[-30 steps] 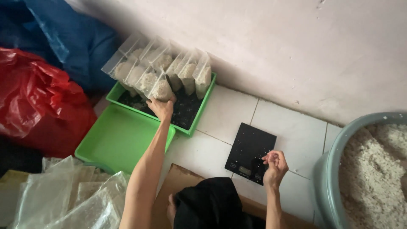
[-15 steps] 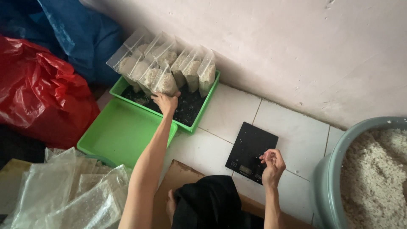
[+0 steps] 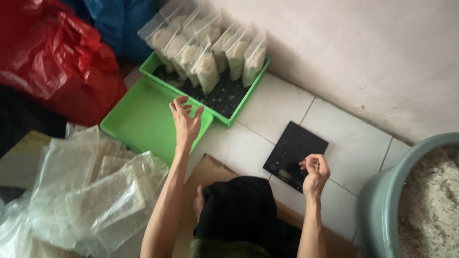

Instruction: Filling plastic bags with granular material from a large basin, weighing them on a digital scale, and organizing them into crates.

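Floor: pale tiled floor (image 3: pixel 282 102) running up to a plain pale wall (image 3: pixel 363 52).
Left hand: the left hand (image 3: pixel 185 122) is released, fingers spread, over the near edge of the empty green tray (image 3: pixel 143 119).
Beyond it: a second green tray (image 3: pixel 224 98) with filled clear bags (image 3: pixel 205 71) standing upright.
Right hand: the right hand (image 3: pixel 314 172) is loosely curled, grasping nothing visible, above the black kitchen scale (image 3: pixel 294 148).
To its right: a grey tub (image 3: pixel 382 205) of white grain.
Left of the left hand: empty plastic bags (image 3: pixel 91 191) and a red plastic sack (image 3: pixel 52 57).

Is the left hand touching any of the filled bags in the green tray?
Apart. The head view shows the left hand, fingers spread, over the empty tray's edge, with dark tray floor visible between it and the nearest filled bag.
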